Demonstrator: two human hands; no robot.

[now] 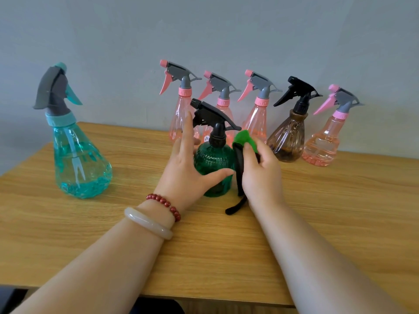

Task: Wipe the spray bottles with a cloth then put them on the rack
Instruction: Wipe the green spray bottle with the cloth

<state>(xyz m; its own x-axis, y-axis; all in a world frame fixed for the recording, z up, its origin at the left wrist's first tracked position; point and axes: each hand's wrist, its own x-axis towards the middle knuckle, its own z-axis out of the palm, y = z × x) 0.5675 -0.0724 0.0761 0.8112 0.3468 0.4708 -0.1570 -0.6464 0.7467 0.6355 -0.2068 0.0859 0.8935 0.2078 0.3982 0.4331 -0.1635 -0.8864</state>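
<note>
Here the left hand [188, 171] spreads wide on the green bottle [213, 159] on the table [317, 211], while the right hand [260, 175] holds a green and black cloth [246, 138] against its side.

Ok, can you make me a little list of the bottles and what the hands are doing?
green bottle: upright on the table, nearest, between both hands
left hand: thumb lies across the green bottle's front, forefinger straight up
right hand: holds the cloth against the green bottle's right side
teal bottle: stands alone, far left
pink bottles: four, upright by the wall
brown bottle: upright between two pink ones
rack: not in view
</note>
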